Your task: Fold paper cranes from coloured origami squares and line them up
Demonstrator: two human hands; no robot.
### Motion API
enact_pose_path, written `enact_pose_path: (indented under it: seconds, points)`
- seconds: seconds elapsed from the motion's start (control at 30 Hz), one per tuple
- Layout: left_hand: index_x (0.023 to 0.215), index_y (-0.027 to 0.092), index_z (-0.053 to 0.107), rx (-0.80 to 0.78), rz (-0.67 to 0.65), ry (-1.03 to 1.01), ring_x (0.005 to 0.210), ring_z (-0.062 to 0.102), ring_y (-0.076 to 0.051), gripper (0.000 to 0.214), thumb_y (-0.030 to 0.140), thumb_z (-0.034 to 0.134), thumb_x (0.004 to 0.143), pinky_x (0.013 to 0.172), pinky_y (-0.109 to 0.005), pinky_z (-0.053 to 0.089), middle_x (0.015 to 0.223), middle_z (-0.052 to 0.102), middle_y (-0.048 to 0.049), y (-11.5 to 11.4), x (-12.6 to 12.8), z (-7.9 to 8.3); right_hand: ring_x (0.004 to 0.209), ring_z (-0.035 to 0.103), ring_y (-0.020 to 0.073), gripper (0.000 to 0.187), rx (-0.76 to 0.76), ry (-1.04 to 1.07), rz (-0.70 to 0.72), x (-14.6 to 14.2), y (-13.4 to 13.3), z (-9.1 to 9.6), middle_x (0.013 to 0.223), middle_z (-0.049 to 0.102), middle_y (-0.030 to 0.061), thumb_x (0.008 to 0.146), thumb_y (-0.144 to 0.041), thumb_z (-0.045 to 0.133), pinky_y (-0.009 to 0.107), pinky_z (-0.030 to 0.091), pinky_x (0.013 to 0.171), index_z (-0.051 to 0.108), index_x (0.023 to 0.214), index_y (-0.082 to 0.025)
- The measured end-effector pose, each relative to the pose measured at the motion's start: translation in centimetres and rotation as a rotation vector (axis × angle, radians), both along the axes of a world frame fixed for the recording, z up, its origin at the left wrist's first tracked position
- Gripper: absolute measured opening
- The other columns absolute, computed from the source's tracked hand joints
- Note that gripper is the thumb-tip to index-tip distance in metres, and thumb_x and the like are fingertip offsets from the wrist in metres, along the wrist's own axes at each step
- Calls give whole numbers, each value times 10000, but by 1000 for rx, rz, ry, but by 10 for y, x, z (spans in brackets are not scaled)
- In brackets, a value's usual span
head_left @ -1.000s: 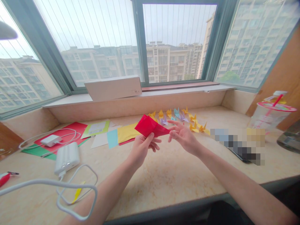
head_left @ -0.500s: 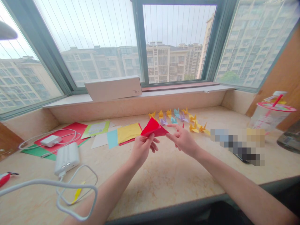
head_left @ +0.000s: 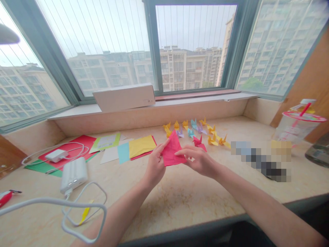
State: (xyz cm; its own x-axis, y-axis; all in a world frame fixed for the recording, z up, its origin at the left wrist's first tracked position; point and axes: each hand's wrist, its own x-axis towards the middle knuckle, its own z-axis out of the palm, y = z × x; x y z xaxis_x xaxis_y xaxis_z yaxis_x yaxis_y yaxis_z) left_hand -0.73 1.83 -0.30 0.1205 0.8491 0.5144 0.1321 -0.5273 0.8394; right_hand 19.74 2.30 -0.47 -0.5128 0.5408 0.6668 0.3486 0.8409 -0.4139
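Observation:
A folded piece of red origami paper (head_left: 173, 151) is held up over the countertop between both hands. My left hand (head_left: 155, 164) grips its left edge, thumb on the near face. At the right edge my right hand (head_left: 199, 159) pinches it, with fingertips on the front face. Just beyond the right hand stands a red paper crane (head_left: 198, 142). Behind it are several small paper cranes in yellow, blue and purple, among them a blue crane (head_left: 190, 132).
Left of the hands lie yellow paper (head_left: 141, 146), blue paper (head_left: 123, 153) and a green and red stack. A white power bank (head_left: 74, 175) with a looping cable (head_left: 84, 205) sits at left. On the right are a blurred-out dark object (head_left: 267, 164) and a plastic cup (head_left: 293, 128).
The red paper has turned from a wide triangle to a taller, upright shape and come slightly lower. My right hand has shifted from pointing at its corner to pinching its right edge.

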Motion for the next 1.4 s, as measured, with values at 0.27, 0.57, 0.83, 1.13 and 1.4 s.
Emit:
enact_pose_path:
  seconds: [0.27, 0.57, 0.83, 1.13, 1.4]
  points:
    - [1458, 246, 486, -152, -218, -299, 1094, 649, -237, 589, 238, 614, 883, 872, -380, 583, 1297, 671, -106, -5, 7, 1, 819, 687, 177, 246, -122, 238, -144, -1, 5, 6, 1093, 693, 116, 992, -353, 522, 281, 572, 627, 712, 1016, -199]
    - [1059, 157, 743, -161, -96, -276, 877, 718, -199, 250, 306, 678, 870, 822, -322, 579, 1006, 772, -87, -4, 6, 4, 1225, 583, 257, 215, -30, 121, -123, -1, 3, 4, 1175, 658, 108, 988, -322, 538, 419, 506, 985, 727, 953, -226]
    - [960, 161, 727, -66, -121, -277, 881, 682, -182, 161, 273, 689, 852, 716, -296, 617, 1004, 697, -64, -10, 8, 7, 989, 663, 229, 252, -56, 370, -210, -1, 0, 10, 1008, 714, 91, 975, -324, 548, 377, 524, 891, 712, 826, -205]
    - [914, 159, 680, -127, -54, -212, 632, 636, -113, 162, 241, 752, 793, 572, -238, 555, 824, 674, -16, -8, 11, 5, 1000, 666, 206, 206, -311, 648, -83, -8, 3, 6, 1057, 693, 93, 901, -393, 653, 354, 560, 893, 705, 923, -195]
    - [813, 172, 639, -113, -37, -109, 604, 603, -104, 52, 183, 688, 799, 532, -209, 498, 740, 643, 5, -9, 9, 3, 966, 667, 218, 184, -344, 527, -84, -8, 3, 2, 990, 714, 76, 853, -373, 725, 367, 560, 853, 713, 925, -205]
